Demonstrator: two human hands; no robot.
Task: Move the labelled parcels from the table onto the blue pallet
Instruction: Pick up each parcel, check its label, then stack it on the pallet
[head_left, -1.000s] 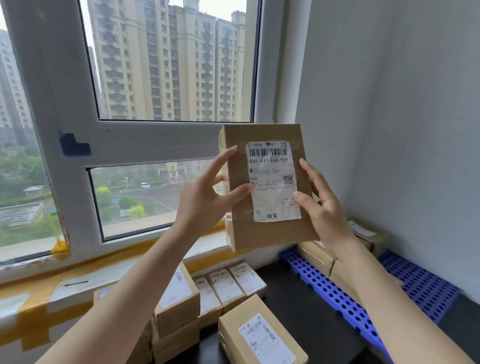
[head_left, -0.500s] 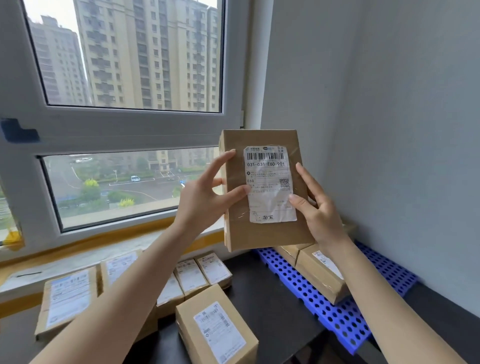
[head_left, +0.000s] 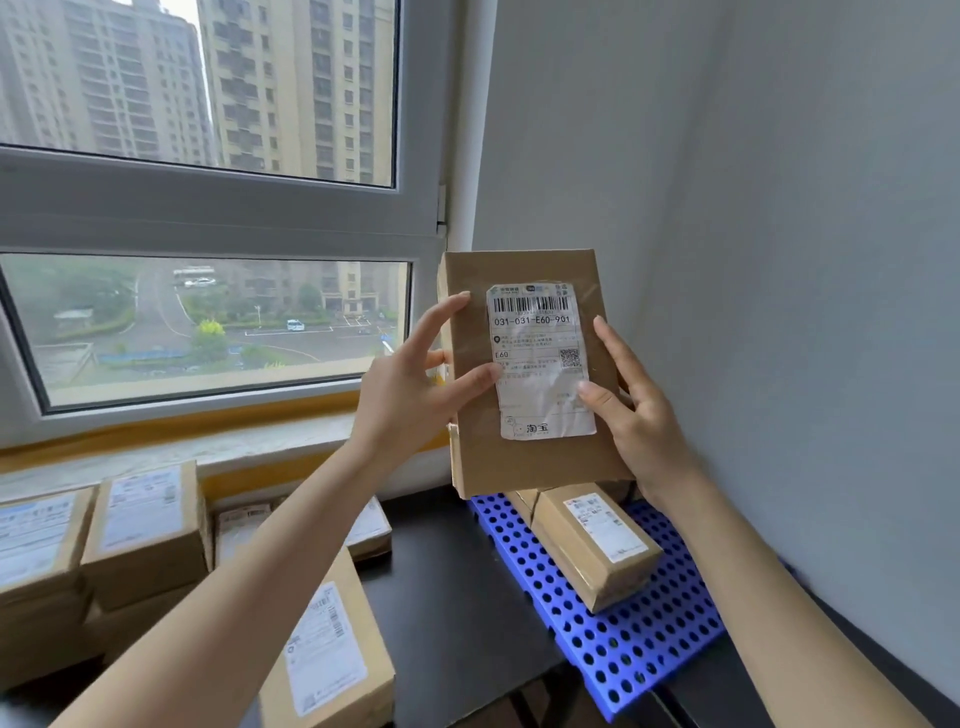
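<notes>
The left hand (head_left: 410, 395) and right hand (head_left: 631, 410) grip a brown parcel (head_left: 530, 374) upright between them, label facing the camera. Below the right hand a boxed parcel (head_left: 597, 545) lies on the blue pallet (head_left: 639, 644); below the left hand, more parcels (head_left: 145, 530) crowd the bench (head_left: 457, 582).

Soft window (head_left: 208, 322) daylight; edges bowed, lower-left perhaps motion-blurred.
</notes>
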